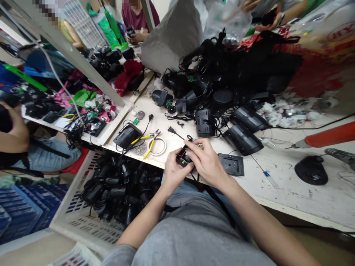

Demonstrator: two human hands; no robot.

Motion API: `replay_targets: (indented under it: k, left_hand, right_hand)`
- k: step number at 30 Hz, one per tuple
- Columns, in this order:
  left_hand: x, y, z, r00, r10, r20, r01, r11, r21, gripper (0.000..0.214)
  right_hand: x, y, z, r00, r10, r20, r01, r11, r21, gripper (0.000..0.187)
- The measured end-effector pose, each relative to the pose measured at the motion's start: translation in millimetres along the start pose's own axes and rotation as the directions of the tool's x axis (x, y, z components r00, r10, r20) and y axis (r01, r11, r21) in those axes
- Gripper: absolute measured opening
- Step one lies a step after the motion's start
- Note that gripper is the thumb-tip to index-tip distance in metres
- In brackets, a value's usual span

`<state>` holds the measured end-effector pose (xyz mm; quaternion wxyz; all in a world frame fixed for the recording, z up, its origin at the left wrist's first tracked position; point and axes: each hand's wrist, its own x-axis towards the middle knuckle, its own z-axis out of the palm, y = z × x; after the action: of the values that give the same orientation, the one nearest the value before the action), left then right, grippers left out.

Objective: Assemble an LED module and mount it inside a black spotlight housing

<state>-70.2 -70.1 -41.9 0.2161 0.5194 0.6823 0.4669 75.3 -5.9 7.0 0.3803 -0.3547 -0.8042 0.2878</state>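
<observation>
Positions were taken from the module (pixel 183 156), held at the near edge of the table (pixel 299 192).

- Crate (pixel 83 218): white, left of and below the module, filled with black housings.
- Cutters (pixel 148 142): yellow-handled, left of the module, laid across a tape ring (pixel 158 146).
- Left hand (pixel 173 173): closed on the module from below and left, thumb at its near edge.
- Module: small, black-cased, red and blue parts exposed; long axis could not be told. It was kept between both hands, equally near to each.
- Right hand (pixel 206 160): fingers clamped over the module's right side and top.
- Plate (pixel 231 164): dark, square, just right of the module.
- Screwdriver (pixel 262 170): blue-tipped, further right.
</observation>
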Motion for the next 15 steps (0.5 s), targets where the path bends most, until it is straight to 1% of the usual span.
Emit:
replay_targets:
  k: [2, 4, 6, 9, 11, 13, 15]
  left_hand:
    - [-3, -2, 0.2, 1.000, -0.011, 0.000, 0.011, 1.000, 0.006, 0.056]
    - [-5, -4, -0.5, 1.000, -0.025, 0.006, 0.025, 1.000, 0.014, 0.056]
    - [-6, -6, -1.8, 1.000, -0.028, 0.014, 0.027, 1.000, 0.016, 0.060]
    - [-5, -8, -3.8, 0.999, 0.003, 0.044, -0.003, 1.000, -0.006, 0.065]
    - [-4, -8, -4.6, 0.998, 0.023, 0.065, -0.022, 0.999, -0.025, 0.065]
    - [-2, -9, -5.0, 0.997, 0.021, 0.076, -0.017, 0.999, -0.052, 0.064]
    - [-1, -10, -5.3, 0.996, -0.003, 0.085, 0.010, 0.996, -0.090, 0.065]
  right_hand:
    - [4, 1, 2, 0.993, -0.089, 0.073, 0.093, 0.994, -0.054, 0.029]
    - [4, 3, 6, 0.986, -0.131, 0.104, 0.140, 0.987, -0.083, 0.028]
    - [2, 5, 9, 0.986, -0.137, 0.094, 0.144, 0.987, -0.076, 0.025]
    - [0, 7, 11, 0.990, -0.100, 0.097, 0.105, 0.993, -0.053, 0.032]
    - [1, 8, 12, 0.989, -0.091, 0.119, 0.099, 0.993, -0.064, 0.030]
    - [2, 8, 12, 0.983, -0.116, 0.141, 0.128, 0.988, -0.085, 0.021]
    - [2, 9, 13, 0.974, -0.162, 0.158, 0.182, 0.976, -0.122, 0.020]
